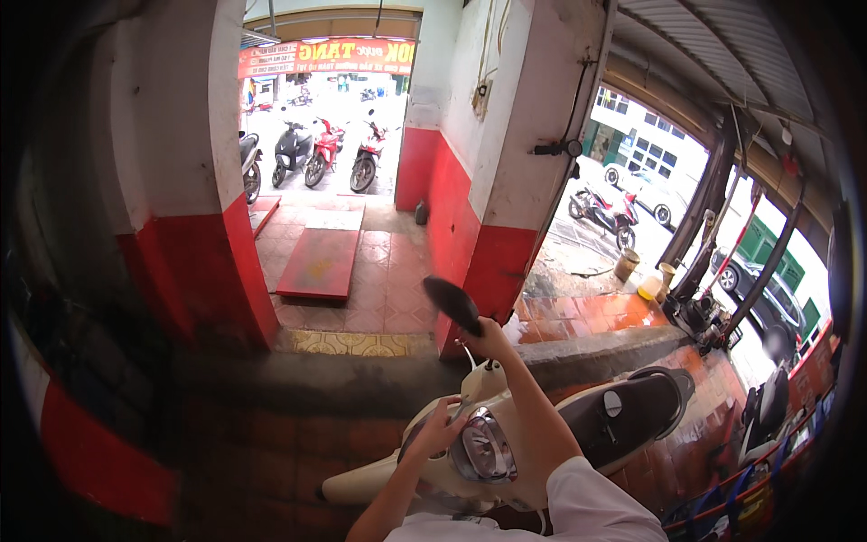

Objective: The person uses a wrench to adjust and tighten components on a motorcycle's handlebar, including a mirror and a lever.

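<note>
A cream scooter (361, 484) stands in front of me, its headlight (489, 449) facing my side and its dark seat (591, 425) stretching off to the right. My right hand (489, 342) is closed around the base of a black rear-view mirror (452, 303), raised above the handlebar area. Lower down, my left hand (437, 432) is at the scooter's front beside the headlight. Its fingers are bent together around a thin greyish piece that is too small to name. A second mirror (612, 404) shows against the seat.
Behind the scooter runs a low concrete step (379, 384). A red and white pillar (495, 226) rises just past the mirror. Farther off are a red platform (318, 262), parked motorbikes (316, 163) and buckets (627, 265). A cluttered rack (768, 479) stands at the right.
</note>
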`<state>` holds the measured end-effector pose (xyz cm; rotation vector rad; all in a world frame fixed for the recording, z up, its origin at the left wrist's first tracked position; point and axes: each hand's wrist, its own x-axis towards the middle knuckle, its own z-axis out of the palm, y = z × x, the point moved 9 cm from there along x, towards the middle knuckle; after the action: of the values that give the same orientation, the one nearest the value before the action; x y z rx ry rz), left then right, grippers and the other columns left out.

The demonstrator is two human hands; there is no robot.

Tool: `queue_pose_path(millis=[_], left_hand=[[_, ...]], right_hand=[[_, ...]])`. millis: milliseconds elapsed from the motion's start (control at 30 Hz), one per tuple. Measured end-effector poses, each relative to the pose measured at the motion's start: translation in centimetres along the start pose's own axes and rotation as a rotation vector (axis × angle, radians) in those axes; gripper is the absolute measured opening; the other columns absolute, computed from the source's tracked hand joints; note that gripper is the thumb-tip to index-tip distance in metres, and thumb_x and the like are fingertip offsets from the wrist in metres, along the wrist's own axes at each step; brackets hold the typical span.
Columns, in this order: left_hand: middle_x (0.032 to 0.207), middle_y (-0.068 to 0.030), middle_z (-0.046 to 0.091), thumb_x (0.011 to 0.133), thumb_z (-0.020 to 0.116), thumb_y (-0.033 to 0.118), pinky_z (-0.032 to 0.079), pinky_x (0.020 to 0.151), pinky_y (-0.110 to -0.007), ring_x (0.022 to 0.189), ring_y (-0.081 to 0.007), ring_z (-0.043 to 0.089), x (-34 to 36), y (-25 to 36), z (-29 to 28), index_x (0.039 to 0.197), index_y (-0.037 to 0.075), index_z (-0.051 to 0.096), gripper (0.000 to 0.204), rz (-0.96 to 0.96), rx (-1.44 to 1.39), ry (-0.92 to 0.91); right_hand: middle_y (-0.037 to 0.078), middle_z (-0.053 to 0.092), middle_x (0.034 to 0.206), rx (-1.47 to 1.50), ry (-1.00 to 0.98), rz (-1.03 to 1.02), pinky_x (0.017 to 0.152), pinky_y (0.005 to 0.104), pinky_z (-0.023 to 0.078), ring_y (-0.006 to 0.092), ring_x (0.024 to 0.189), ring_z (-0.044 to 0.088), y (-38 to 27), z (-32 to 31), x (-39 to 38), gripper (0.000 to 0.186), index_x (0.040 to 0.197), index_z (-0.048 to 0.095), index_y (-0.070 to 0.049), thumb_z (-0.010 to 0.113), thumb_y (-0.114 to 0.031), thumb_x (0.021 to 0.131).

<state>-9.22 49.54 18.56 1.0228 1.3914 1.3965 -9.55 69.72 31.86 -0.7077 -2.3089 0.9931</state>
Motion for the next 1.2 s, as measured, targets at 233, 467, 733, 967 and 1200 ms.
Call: queue_pose_path(millis=[233, 467, 733, 967, 1200], left_hand=[[0.071, -0.0032, 0.056, 0.097, 0.061, 0.028, 0.038, 0.052, -0.027, 0.060, -0.0089, 0.048, -1.8, 2.2, -2.2, 0.137, 0.008, 0.041, 0.049, -0.043, 0.049, 0.054], [0.073, -0.0039, 0.058, 0.098, 0.061, 0.026, 0.041, 0.056, -0.028, 0.063, -0.0088, 0.049, 0.7, -1.5, -0.6, 0.138, 0.010, 0.041, 0.047, 0.017, -0.055, 0.022], [0.088, -0.0103, 0.065, 0.097, 0.060, 0.024, 0.049, 0.069, -0.030, 0.076, -0.0130, 0.059, 0.4, -1.1, 1.1, 0.140, 0.009, 0.039, 0.050, -0.093, -0.127, -0.068], [0.079, -0.0030, 0.060, 0.099, 0.059, 0.026, 0.041, 0.056, -0.026, 0.066, -0.0078, 0.050, -1.8, 1.5, -1.0, 0.138, 0.010, 0.039, 0.047, -0.077, -0.039, -0.009], [0.074, -0.0033, 0.059, 0.099, 0.059, 0.027, 0.040, 0.054, -0.027, 0.063, -0.0079, 0.050, -1.3, 0.8, -2.6, 0.138, 0.010, 0.040, 0.047, -0.076, -0.012, 0.059]], right_hand=[[-0.001, 0.060, 0.071, 0.881, 0.086, 0.476, 0.060, 0.0274, 0.048, 0.0117, 0.066, 0.061, 10.1, -3.1, 0.1, 0.015, 0.089, 0.064, -0.009, 0.072, -0.022, 0.091], [0.003, 0.065, 0.082, 0.698, 0.172, 0.057, 0.080, 0.0310, 0.054, 0.0158, 0.086, 0.066, 4.2, -3.8, -8.3, 0.018, 0.080, 0.059, -0.009, 0.076, -0.008, 0.086], [0.008, 0.071, 0.091, -0.026, -0.063, -0.264, 0.082, 0.0346, 0.054, 0.0165, 0.088, 0.068, -3.7, 0.2, -5.0, 0.025, 0.103, 0.066, -0.002, 0.071, -0.001, 0.078], [0.001, 0.066, 0.068, 0.222, -0.022, 0.249, 0.056, 0.0287, 0.050, 0.0113, 0.057, 0.061, 4.4, 0.1, 3.1, 0.021, 0.087, 0.070, -0.005, 0.077, -0.025, 0.085], [-0.002, 0.059, 0.071, 1.129, 0.076, 0.451, 0.061, 0.0288, 0.052, 0.0134, 0.063, 0.061, 9.5, -4.5, -0.3, 0.017, 0.088, 0.062, -0.011, 0.077, -0.020, 0.087]])
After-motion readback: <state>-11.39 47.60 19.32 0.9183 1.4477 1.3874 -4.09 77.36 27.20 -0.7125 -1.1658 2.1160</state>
